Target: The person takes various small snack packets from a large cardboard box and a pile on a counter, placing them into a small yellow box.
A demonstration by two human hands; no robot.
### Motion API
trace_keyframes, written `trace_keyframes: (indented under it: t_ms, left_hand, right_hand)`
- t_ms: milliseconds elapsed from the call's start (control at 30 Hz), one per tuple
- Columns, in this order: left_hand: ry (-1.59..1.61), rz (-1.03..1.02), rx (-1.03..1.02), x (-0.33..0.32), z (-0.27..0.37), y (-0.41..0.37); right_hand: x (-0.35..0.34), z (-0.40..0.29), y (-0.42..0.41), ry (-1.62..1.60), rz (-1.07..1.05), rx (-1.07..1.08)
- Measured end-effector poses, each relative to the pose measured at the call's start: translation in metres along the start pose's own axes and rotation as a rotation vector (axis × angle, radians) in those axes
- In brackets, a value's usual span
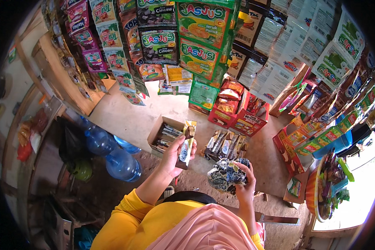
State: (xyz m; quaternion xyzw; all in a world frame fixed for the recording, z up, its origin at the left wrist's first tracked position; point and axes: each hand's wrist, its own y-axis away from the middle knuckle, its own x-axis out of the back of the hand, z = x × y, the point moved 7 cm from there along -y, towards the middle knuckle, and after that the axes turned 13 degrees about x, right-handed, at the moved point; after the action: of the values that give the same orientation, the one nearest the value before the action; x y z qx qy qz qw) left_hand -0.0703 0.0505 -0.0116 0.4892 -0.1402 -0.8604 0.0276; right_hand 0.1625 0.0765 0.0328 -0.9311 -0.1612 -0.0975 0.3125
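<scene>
A Gery wafer bar in a white and brown wrapper (185, 150) stands nearly upright in my left hand (172, 156). My right hand (247, 179) grips a bunched, patterned cloth (226, 175) in blue-grey, black and cream. Just behind the cloth, several similar wrapped bars (225, 145) lie side by side on the table. Left of them is an open cardboard box (153, 139) with more wrapped bars inside, partly hidden by my left hand.
Strips of drink sachets (200, 34) hang over the table (125, 115). Red snack boxes (249, 122) stand at the back. Large blue water bottles (123, 165) are on the floor at left. An orange basket (312, 190) of packets sits at right.
</scene>
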Motion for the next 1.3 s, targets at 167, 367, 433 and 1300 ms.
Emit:
trace_keyframes:
  t_ms: [167, 367, 433, 1300]
  left_hand:
    - [-0.049, 0.061, 0.006, -0.011, -0.008, 0.000]
    - [-0.168, 0.073, 0.003, -0.022, -0.032, -0.012]
    - [-0.018, 0.027, 0.087, -0.028, -0.036, -0.005]
    - [-0.705, -0.024, 0.177, -0.033, -0.070, 0.012]
  right_hand:
    - [-0.008, -0.018, -0.013, 0.060, -0.012, 0.037]
    - [-0.081, -0.065, -0.024, 0.554, -0.352, 0.513]
    - [-0.081, -0.059, -0.033, 0.570, -0.292, 0.469]
    - [-0.019, -0.001, -0.044, 0.211, -0.048, 0.064]
